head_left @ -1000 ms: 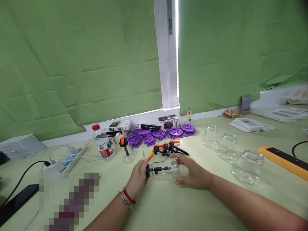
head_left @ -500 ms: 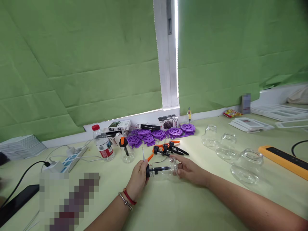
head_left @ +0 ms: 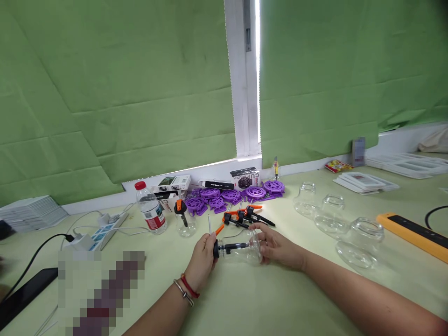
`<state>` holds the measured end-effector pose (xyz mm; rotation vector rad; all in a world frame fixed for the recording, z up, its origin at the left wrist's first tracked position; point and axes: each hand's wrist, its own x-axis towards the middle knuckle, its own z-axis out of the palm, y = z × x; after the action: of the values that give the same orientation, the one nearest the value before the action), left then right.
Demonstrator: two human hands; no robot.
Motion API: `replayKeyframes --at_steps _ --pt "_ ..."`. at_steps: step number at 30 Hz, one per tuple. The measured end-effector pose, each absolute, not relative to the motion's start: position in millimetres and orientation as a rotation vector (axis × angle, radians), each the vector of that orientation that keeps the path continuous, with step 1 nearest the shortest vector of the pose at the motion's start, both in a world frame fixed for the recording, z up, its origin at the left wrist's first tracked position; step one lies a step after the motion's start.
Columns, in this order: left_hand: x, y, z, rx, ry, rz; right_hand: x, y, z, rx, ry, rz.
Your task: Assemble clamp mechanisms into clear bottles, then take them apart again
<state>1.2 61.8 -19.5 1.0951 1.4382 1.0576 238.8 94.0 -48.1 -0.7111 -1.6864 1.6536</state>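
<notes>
A clear bottle point(head_left: 243, 256) lies on its side between my two hands, just above or on the table; I cannot tell which. Its black lid point(head_left: 216, 249), with an orange lever point(head_left: 219, 229) and a thin metal rod, sits at the bottle's mouth. My left hand point(head_left: 201, 259) is closed around that lid. Curled at the wide base, my right hand point(head_left: 280, 247) grips the bottle. Inside the bottle a dark tube runs lengthwise. Beyond my hands lie several black-and-orange lids point(head_left: 245, 216). An upright clear bottle point(head_left: 185, 228) with a black-and-orange lid stands to the left.
Several clear bottles point(head_left: 366, 231) stand on the right, near an orange-and-black bar point(head_left: 413, 233). Purple plastic parts point(head_left: 217, 201) and small boxes point(head_left: 245, 177) are piled by the wall. On the left are a water bottle point(head_left: 150, 210), a power strip point(head_left: 108, 233) and cables.
The fingers of my right hand have shifted slightly around the bottle's base. My left hand keeps its hold on the lid, and the view has moved a little.
</notes>
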Motion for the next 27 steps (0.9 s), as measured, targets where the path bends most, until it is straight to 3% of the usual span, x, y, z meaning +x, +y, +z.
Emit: replayKeyframes --at_steps 9,19,27 --pt "2 62 -16 1.058 1.475 1.060 241 99 -57 -0.652 -1.620 1.772" --pt "3 60 -18 1.064 1.436 1.066 241 99 -49 -0.778 -1.864 1.496" --pt "3 61 -17 1.034 1.476 1.063 239 99 -54 -0.615 -1.650 1.663"
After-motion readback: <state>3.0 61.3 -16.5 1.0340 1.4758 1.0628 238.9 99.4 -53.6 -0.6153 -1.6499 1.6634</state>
